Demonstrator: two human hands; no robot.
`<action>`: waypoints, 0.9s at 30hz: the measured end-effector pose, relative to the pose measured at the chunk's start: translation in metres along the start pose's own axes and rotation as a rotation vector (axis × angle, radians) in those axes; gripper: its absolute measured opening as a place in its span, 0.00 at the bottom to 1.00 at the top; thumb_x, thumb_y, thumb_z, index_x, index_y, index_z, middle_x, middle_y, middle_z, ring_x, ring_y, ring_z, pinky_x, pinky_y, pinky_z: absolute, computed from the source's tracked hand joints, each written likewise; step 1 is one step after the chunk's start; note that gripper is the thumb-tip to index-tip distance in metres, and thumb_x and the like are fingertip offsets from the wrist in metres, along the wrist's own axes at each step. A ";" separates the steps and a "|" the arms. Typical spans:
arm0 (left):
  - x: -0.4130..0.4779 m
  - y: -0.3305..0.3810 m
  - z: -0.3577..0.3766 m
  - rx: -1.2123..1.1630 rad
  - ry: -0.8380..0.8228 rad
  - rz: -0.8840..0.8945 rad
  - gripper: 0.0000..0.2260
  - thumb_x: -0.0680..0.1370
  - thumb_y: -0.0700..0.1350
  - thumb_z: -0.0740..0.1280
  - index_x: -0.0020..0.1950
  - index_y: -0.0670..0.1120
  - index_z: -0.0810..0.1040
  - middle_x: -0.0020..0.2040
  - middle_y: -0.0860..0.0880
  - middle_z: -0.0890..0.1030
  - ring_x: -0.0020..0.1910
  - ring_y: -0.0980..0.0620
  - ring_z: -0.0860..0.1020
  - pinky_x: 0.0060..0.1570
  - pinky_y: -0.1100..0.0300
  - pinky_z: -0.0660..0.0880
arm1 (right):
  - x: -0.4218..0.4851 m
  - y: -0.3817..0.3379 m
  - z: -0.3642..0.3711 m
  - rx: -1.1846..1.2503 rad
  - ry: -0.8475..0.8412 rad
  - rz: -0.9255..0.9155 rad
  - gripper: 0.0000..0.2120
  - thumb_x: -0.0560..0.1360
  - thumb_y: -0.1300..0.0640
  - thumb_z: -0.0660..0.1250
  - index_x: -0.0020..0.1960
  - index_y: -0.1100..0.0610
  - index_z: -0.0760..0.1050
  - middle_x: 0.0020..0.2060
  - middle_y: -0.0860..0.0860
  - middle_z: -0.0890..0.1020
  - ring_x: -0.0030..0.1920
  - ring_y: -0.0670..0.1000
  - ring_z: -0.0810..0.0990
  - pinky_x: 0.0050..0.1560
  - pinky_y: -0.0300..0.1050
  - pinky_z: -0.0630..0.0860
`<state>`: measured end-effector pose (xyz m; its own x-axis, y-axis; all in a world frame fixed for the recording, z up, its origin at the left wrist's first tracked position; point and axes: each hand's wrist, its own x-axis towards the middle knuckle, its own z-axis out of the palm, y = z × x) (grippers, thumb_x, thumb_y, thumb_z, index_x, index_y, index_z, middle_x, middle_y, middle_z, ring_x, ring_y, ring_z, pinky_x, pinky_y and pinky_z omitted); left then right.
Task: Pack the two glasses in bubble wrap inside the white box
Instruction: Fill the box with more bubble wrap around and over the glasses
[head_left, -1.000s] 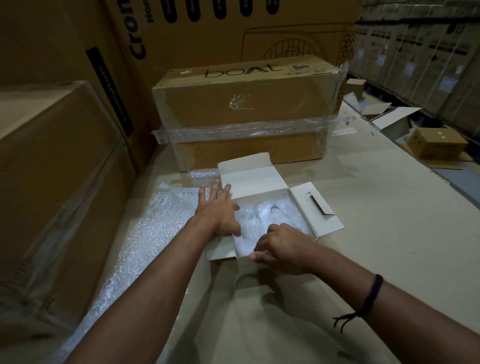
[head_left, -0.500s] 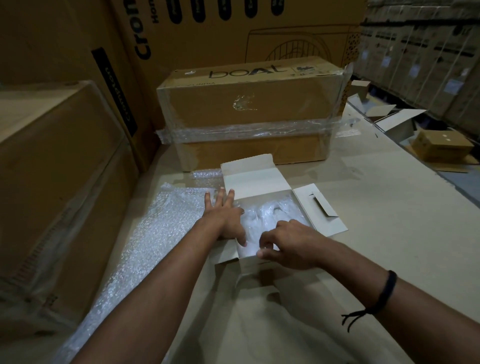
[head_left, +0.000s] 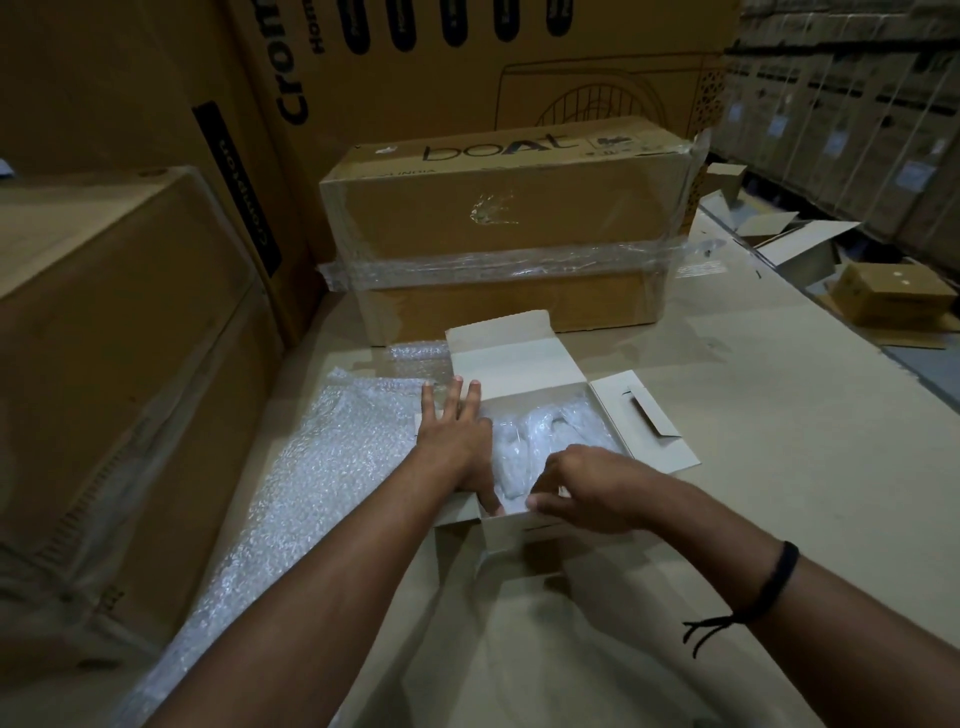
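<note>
The white box (head_left: 519, 361) lies open on the table with its lid flap up at the back and a side flap spread to the right. Inside it lie the bubble-wrapped glasses (head_left: 540, 441), a pale crinkled bundle; I cannot make out each glass. My left hand (head_left: 454, 441) rests flat on the box's left edge, fingers spread, thumb dipping inside. My right hand (head_left: 587, 488) curls over the near wall of the box, fingertips pinching the near flap's edge. A black cord is on my right wrist.
A loose sheet of bubble wrap (head_left: 311, 478) spreads over the table left of the box. A taped brown "boAt" carton (head_left: 509, 228) stands just behind it. Large cartons (head_left: 114, 332) wall the left side. Smaller open boxes (head_left: 883, 291) lie at the far right.
My right hand has slid a little right along the near wall and taken its flap edge. My left hand stays on the left edge. The view has shifted slightly.
</note>
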<state>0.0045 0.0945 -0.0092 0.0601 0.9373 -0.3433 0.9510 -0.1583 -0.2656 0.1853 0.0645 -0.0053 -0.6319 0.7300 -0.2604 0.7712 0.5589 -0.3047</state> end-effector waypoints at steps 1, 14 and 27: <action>-0.002 -0.002 0.001 -0.046 0.000 0.007 0.55 0.61 0.68 0.75 0.79 0.47 0.53 0.78 0.41 0.35 0.75 0.38 0.30 0.68 0.32 0.30 | -0.001 0.006 -0.001 0.021 0.057 0.005 0.15 0.79 0.46 0.60 0.52 0.52 0.82 0.50 0.50 0.83 0.51 0.52 0.79 0.52 0.52 0.77; -0.028 0.012 0.005 -0.044 0.196 -0.068 0.33 0.67 0.73 0.67 0.63 0.53 0.78 0.72 0.48 0.70 0.74 0.43 0.61 0.71 0.35 0.44 | 0.008 -0.006 0.005 -0.255 0.070 -0.036 0.23 0.75 0.65 0.57 0.63 0.47 0.78 0.62 0.48 0.79 0.58 0.52 0.73 0.52 0.46 0.69; -0.012 0.012 0.009 0.090 0.038 -0.029 0.38 0.66 0.74 0.65 0.70 0.54 0.73 0.79 0.46 0.57 0.78 0.40 0.47 0.67 0.30 0.32 | 0.020 -0.018 -0.005 -0.223 -0.182 0.113 0.19 0.77 0.65 0.57 0.64 0.54 0.76 0.59 0.56 0.79 0.57 0.56 0.79 0.52 0.47 0.77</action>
<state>0.0120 0.0785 -0.0163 0.0459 0.9526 -0.3007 0.9217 -0.1564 -0.3550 0.1590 0.0703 -0.0004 -0.5287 0.7214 -0.4473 0.8227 0.5651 -0.0610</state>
